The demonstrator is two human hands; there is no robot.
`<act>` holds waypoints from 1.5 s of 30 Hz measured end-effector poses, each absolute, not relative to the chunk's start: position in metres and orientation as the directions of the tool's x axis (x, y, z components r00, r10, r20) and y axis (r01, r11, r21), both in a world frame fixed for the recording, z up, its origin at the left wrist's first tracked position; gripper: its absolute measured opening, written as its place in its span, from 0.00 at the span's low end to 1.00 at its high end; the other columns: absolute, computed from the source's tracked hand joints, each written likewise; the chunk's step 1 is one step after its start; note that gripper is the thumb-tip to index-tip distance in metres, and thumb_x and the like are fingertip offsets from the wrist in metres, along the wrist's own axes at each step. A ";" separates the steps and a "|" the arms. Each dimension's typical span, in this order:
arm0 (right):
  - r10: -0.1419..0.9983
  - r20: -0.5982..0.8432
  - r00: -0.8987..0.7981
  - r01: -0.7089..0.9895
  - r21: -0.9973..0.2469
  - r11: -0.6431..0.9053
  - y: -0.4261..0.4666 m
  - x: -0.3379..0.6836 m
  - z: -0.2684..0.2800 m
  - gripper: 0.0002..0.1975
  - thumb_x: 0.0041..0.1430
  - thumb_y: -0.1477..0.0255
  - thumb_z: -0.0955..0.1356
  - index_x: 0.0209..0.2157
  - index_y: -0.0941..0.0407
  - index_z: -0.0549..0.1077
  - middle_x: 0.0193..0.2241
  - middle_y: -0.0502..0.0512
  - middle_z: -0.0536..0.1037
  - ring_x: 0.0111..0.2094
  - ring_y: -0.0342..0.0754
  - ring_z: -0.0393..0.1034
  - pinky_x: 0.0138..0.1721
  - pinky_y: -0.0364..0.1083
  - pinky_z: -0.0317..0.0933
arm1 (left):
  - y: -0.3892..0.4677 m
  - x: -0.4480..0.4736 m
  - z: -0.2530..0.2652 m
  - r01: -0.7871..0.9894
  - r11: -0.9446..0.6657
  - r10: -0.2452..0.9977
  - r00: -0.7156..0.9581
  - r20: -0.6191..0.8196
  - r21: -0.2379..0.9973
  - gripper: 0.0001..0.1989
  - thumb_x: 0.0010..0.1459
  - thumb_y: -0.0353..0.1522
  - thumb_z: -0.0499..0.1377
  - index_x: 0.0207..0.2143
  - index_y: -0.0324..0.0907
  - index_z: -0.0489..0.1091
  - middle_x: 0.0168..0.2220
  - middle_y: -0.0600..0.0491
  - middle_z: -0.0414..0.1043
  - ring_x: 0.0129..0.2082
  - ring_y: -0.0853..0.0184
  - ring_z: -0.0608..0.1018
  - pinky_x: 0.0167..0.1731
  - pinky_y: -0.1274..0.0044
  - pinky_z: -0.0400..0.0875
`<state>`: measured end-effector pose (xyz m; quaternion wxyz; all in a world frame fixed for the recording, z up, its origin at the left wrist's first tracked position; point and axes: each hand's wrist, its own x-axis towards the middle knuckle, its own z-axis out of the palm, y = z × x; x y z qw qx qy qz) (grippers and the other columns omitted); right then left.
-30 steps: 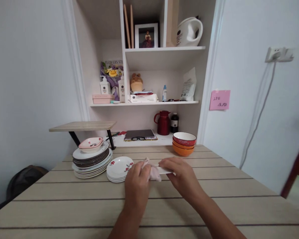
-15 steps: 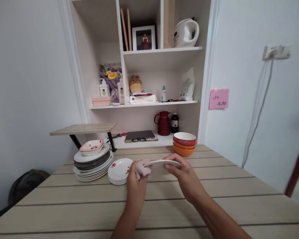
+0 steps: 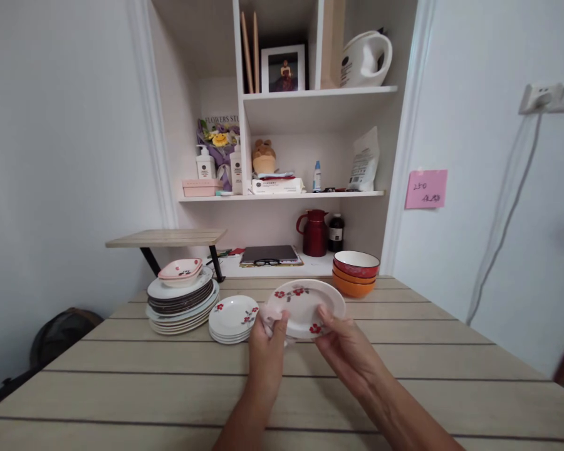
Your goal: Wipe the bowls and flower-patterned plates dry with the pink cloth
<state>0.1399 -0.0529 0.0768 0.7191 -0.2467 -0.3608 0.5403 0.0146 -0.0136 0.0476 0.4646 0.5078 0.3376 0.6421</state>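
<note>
Currently, the flowered plate [image 3: 303, 307] sits between both hands, held above the tabletop [image 3: 160, 382] with its patterned face tilted toward the viewer. The right hand [image 3: 345, 344] secures the lower right part of the plate in a narrow grip: thumb on the upper face near a red flower, fingers at the underside. The left hand [image 3: 269, 344] closes its grip on a pale cloth [image 3: 271, 314], which touches the plate's left edge; the fingers behind the cloth are hidden. Just left of the left hand stands a stack of small plates [image 3: 232, 318] with matching flowers. Stacked bowls [image 3: 356, 275] stand beyond the right hand, near the tabletop's rear edge.
</note>
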 end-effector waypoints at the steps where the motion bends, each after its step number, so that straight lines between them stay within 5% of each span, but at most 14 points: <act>1: 0.958 0.252 0.140 -0.584 -0.760 0.285 -0.052 0.141 0.076 0.18 0.48 0.64 0.77 0.42 0.54 0.78 0.42 0.57 0.82 0.47 0.55 0.74 0.49 0.51 0.67 | -0.013 0.013 0.048 -0.248 -0.344 0.938 -0.050 0.342 0.906 0.20 0.53 0.46 0.64 0.42 0.41 0.72 0.42 0.48 0.79 0.43 0.60 0.79 0.46 0.71 0.71; 5: 0.940 0.285 0.188 -0.278 -0.903 0.329 -0.051 0.154 0.076 0.21 0.48 0.65 0.77 0.44 0.54 0.76 0.41 0.56 0.82 0.43 0.55 0.75 0.46 0.52 0.66 | -0.012 0.005 0.050 -0.022 -0.537 0.842 -0.082 0.534 0.843 0.11 0.57 0.39 0.61 0.38 0.43 0.73 0.38 0.50 0.78 0.40 0.59 0.79 0.43 0.70 0.72; 8: 0.874 0.420 0.245 0.075 -0.907 0.414 -0.051 0.166 0.078 0.19 0.49 0.67 0.75 0.45 0.52 0.75 0.38 0.53 0.82 0.39 0.54 0.75 0.42 0.52 0.67 | -0.011 -0.002 0.051 0.245 -0.740 0.635 -0.053 0.771 0.626 0.10 0.57 0.30 0.57 0.41 0.45 0.73 0.39 0.50 0.76 0.42 0.59 0.77 0.44 0.69 0.71; 11: 0.744 0.640 0.194 0.419 -0.740 0.527 -0.051 0.170 0.077 0.13 0.53 0.72 0.70 0.42 0.49 0.77 0.42 0.55 0.81 0.43 0.56 0.74 0.47 0.54 0.65 | -0.010 -0.005 0.049 0.510 -0.778 0.447 0.036 0.894 0.368 0.18 0.55 0.22 0.53 0.45 0.46 0.72 0.41 0.50 0.75 0.43 0.59 0.77 0.43 0.68 0.72; 13: 0.649 0.752 0.114 0.596 -0.574 0.561 -0.052 0.168 0.075 0.18 0.52 0.79 0.66 0.42 0.48 0.78 0.46 0.55 0.79 0.48 0.56 0.72 0.50 0.55 0.63 | -0.011 -0.005 0.048 0.654 -0.732 0.355 0.127 0.926 0.191 0.20 0.55 0.20 0.53 0.45 0.47 0.72 0.41 0.49 0.75 0.41 0.59 0.77 0.42 0.68 0.72; 18: 0.660 0.751 -0.019 0.763 -0.416 0.496 -0.057 0.159 0.072 0.25 0.47 0.86 0.60 0.38 0.48 0.78 0.39 0.53 0.81 0.41 0.54 0.73 0.44 0.52 0.62 | -0.015 -0.003 0.049 0.734 -0.680 0.250 0.231 0.941 0.000 0.15 0.56 0.22 0.55 0.43 0.46 0.72 0.41 0.47 0.75 0.38 0.59 0.77 0.38 0.69 0.72; 21: 0.676 0.737 -0.007 0.686 -0.489 0.539 -0.059 0.159 0.077 0.19 0.51 0.84 0.61 0.35 0.50 0.77 0.35 0.53 0.81 0.39 0.53 0.72 0.42 0.50 0.61 | -0.014 -0.002 0.050 0.624 -0.772 0.263 0.135 0.955 0.124 0.15 0.56 0.23 0.56 0.44 0.46 0.72 0.41 0.48 0.74 0.40 0.60 0.76 0.41 0.69 0.72; 24: 0.744 0.667 0.041 0.502 -0.657 0.562 -0.058 0.163 0.080 0.09 0.57 0.76 0.65 0.32 0.51 0.76 0.33 0.53 0.80 0.37 0.52 0.71 0.40 0.48 0.60 | -0.009 -0.001 0.051 0.447 -0.819 0.405 0.009 0.914 0.358 0.14 0.54 0.24 0.56 0.41 0.46 0.72 0.40 0.49 0.74 0.42 0.60 0.76 0.42 0.70 0.71; 28: 0.854 0.490 0.178 0.172 -0.869 0.463 -0.058 0.164 0.081 0.03 0.56 0.67 0.70 0.30 0.52 0.75 0.29 0.49 0.76 0.32 0.49 0.66 0.34 0.46 0.57 | -0.003 -0.002 0.052 0.186 -0.729 0.660 -0.068 0.749 0.659 0.09 0.53 0.28 0.59 0.38 0.45 0.73 0.37 0.51 0.75 0.40 0.61 0.77 0.41 0.72 0.71; 31: 0.887 0.385 0.254 -0.094 -0.903 0.419 -0.059 0.160 0.080 0.06 0.52 0.66 0.73 0.30 0.52 0.75 0.27 0.48 0.75 0.31 0.47 0.64 0.34 0.44 0.56 | -0.003 0.000 0.055 0.018 -0.610 0.789 -0.072 0.610 0.792 0.09 0.53 0.34 0.62 0.38 0.43 0.74 0.36 0.51 0.77 0.37 0.62 0.77 0.40 0.73 0.71; 39: 0.961 0.200 0.192 -0.615 -0.738 0.277 -0.054 0.141 0.077 0.15 0.44 0.71 0.79 0.36 0.55 0.78 0.35 0.52 0.81 0.38 0.48 0.72 0.45 0.48 0.65 | -0.005 0.009 0.047 -0.158 -0.420 0.907 -0.117 0.405 0.894 0.19 0.52 0.44 0.64 0.40 0.39 0.73 0.38 0.47 0.79 0.40 0.59 0.80 0.43 0.70 0.72; 42: 0.970 0.183 0.159 -0.598 -0.764 0.242 -0.053 0.142 0.076 0.15 0.46 0.69 0.78 0.36 0.55 0.77 0.36 0.53 0.81 0.38 0.48 0.72 0.44 0.48 0.66 | -0.006 0.007 0.047 -0.123 -0.435 0.899 -0.114 0.422 0.892 0.19 0.53 0.45 0.63 0.38 0.39 0.74 0.37 0.47 0.80 0.38 0.58 0.80 0.41 0.68 0.73; 45: 0.940 0.255 0.226 -0.383 -0.864 0.326 -0.054 0.151 0.078 0.17 0.47 0.68 0.77 0.40 0.54 0.76 0.35 0.52 0.80 0.38 0.49 0.72 0.41 0.47 0.65 | -0.009 0.004 0.049 -0.002 -0.551 0.832 -0.085 0.549 0.835 0.14 0.57 0.43 0.60 0.36 0.41 0.74 0.35 0.48 0.79 0.37 0.59 0.79 0.39 0.69 0.73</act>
